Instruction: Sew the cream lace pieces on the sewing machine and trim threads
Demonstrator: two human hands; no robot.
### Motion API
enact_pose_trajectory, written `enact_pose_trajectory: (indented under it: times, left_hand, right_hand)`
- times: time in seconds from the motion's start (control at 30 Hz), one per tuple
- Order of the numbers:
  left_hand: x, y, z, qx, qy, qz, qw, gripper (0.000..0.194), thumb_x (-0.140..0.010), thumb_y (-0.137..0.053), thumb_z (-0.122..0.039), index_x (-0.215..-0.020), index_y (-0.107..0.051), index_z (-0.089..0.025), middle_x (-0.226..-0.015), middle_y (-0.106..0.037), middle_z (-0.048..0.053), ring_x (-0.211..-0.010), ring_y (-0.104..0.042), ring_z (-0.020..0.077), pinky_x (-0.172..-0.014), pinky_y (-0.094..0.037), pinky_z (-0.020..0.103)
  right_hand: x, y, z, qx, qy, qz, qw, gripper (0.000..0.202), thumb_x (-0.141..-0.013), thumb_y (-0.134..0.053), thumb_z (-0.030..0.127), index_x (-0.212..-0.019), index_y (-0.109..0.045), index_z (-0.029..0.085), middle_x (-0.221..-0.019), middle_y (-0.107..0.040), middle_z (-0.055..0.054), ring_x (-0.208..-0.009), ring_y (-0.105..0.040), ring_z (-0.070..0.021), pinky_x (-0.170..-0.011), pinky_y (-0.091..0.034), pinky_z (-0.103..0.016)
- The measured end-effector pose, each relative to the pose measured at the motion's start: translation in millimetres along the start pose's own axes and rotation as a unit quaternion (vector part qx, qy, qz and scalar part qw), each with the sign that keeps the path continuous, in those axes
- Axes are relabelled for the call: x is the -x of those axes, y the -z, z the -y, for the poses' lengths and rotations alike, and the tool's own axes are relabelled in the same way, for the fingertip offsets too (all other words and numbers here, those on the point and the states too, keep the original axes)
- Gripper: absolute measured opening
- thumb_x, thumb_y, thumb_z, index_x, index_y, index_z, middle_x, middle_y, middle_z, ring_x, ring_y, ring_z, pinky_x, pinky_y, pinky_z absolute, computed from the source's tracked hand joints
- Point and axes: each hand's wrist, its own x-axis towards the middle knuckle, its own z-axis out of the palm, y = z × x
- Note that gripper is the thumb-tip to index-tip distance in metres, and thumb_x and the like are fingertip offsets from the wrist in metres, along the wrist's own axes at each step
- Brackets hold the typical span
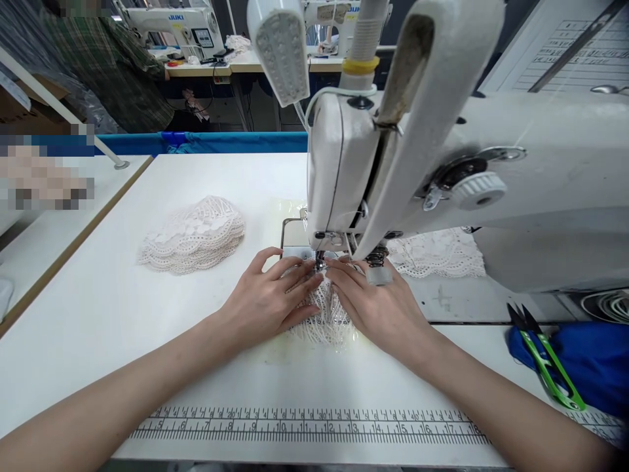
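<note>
A piece of cream lace [328, 314] with fringed strands lies under the needle and presser foot [319, 259] of a white sewing machine [339, 164]. My left hand [272, 295] rests palm down on the lace's left side, fingers stretched and spread toward the presser foot. From the right, my right hand [376, 295] lies on the same lace with its fingers extended, fingertips close to the needle. Part of the lace is hidden beneath both hands. A stack of scalloped lace pieces [194, 236] sits on the table to the left.
More lace [437, 252] lies under the machine arm. Green-handled thread snips [545, 360] rest on blue cloth [594, 360] at right. A printed ruler [314, 425] runs along the table's front edge. Another person [108, 72] stands behind, near another sewing machine [174, 29].
</note>
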Motion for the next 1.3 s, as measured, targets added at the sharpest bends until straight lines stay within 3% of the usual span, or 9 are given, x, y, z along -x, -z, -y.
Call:
enact_pose_trajectory:
  times: [0.2, 0.57, 0.77, 0.83, 0.9, 0.97, 1.0, 1.13, 1.3]
  left_hand:
    - [0, 0.6, 0, -0.002, 0.004, -0.004, 1.000, 0.034, -0.096, -0.050, -0.040, -0.121, -0.062, -0.021, -0.112, -0.071, 0.004, -0.107, -0.060, 0.0213, -0.102, -0.034, 0.044]
    - [1, -0.9, 2, -0.004, 0.005, -0.016, 1.000, 0.032, -0.095, -0.052, -0.039, -0.118, -0.063, -0.019, -0.118, -0.068, 0.006, -0.109, -0.061, 0.0219, -0.106, -0.033, 0.047]
    - [8, 5.1, 0, 0.050, -0.116, -0.043, 0.991, 0.045, -0.089, -0.056, -0.051, -0.110, -0.063, -0.011, -0.107, -0.070, 0.011, -0.102, -0.064, 0.0238, -0.092, -0.049, 0.040]
    - [9, 4.5, -3, 0.044, -0.122, -0.039, 0.991, 0.032, -0.092, -0.056, -0.038, -0.104, -0.063, -0.009, -0.102, -0.070, 0.011, -0.095, -0.066, 0.0224, -0.082, -0.054, 0.036]
    - [9, 2.7, -6, 0.041, -0.090, -0.049, 0.994, 0.014, -0.093, -0.053, -0.018, -0.099, -0.062, -0.009, -0.097, -0.070, 0.010, -0.089, -0.066, 0.0199, -0.075, -0.055, 0.031]
    - [8, 0.8, -9, 0.067, -0.041, -0.069, 0.995, 0.012, -0.092, -0.049, -0.010, -0.096, -0.060, -0.010, -0.093, -0.070, 0.008, -0.084, -0.066, 0.0170, -0.069, -0.056, 0.028]
    - [7, 0.1, -10, 0.083, -0.017, -0.076, 0.993, 0.012, -0.093, -0.049, -0.011, -0.097, -0.060, -0.009, -0.093, -0.070, 0.008, -0.082, -0.066, 0.0164, -0.068, -0.056, 0.027]
    - [7, -0.7, -13, 0.059, -0.006, -0.072, 0.996, 0.023, -0.092, -0.053, -0.019, -0.111, -0.059, -0.006, -0.108, -0.069, 0.013, -0.091, -0.063, 0.0210, -0.073, -0.056, 0.033]
    - [9, 1.0, -12, -0.003, -0.027, -0.039, 0.999, 0.028, -0.091, -0.050, -0.014, -0.116, -0.062, -0.007, -0.111, -0.071, 0.010, -0.099, -0.061, 0.0233, -0.069, -0.052, 0.033]
  right_hand:
    - [2, -3, -1, 0.023, 0.014, 0.016, 0.999, 0.034, -0.087, -0.052, 0.009, -0.120, -0.060, 0.013, -0.095, -0.074, -0.007, -0.098, -0.062, -0.0212, -0.105, -0.034, -0.042]
    - [0, -1, -2, 0.012, 0.015, 0.006, 1.000, 0.027, -0.091, -0.049, 0.012, -0.115, -0.063, 0.014, -0.101, -0.073, -0.008, -0.093, -0.064, -0.0200, -0.106, -0.033, -0.043]
    - [2, 8, -1, -0.092, 0.051, -0.061, 0.993, 0.019, -0.090, -0.052, 0.011, -0.102, -0.066, 0.015, -0.097, -0.073, -0.004, -0.084, -0.064, -0.0154, -0.092, -0.045, -0.034]
    - [4, 11, -1, -0.131, 0.061, -0.055, 0.988, 0.017, -0.092, -0.053, 0.020, -0.100, -0.066, 0.013, -0.093, -0.072, -0.005, -0.078, -0.064, -0.0156, -0.085, -0.049, -0.034]
    - [6, 11, -1, -0.166, 0.064, -0.047, 0.983, 0.037, -0.092, -0.054, 0.041, -0.106, -0.065, 0.009, -0.096, -0.071, -0.010, -0.080, -0.065, -0.0195, -0.078, -0.051, -0.036]
    - [7, 10, 0, -0.186, 0.063, -0.042, 0.980, 0.058, -0.089, -0.054, 0.057, -0.111, -0.063, 0.005, -0.101, -0.070, -0.015, -0.085, -0.065, -0.0232, -0.074, -0.053, -0.038]
    - [7, 9, 0, -0.184, 0.063, -0.042, 0.980, 0.055, -0.089, -0.054, 0.054, -0.112, -0.063, 0.004, -0.103, -0.069, -0.016, -0.087, -0.065, -0.0234, -0.073, -0.054, -0.037]
    - [6, 6, 0, -0.125, 0.083, -0.058, 0.987, 0.022, -0.090, -0.051, 0.010, -0.105, -0.067, 0.011, -0.108, -0.071, -0.008, -0.091, -0.065, -0.0188, -0.077, -0.054, -0.033]
    - [6, 7, -1, -0.112, 0.100, -0.081, 0.985, 0.023, -0.087, -0.050, 0.008, -0.097, -0.070, 0.014, -0.103, -0.073, -0.003, -0.085, -0.067, -0.0167, -0.086, -0.054, -0.036]
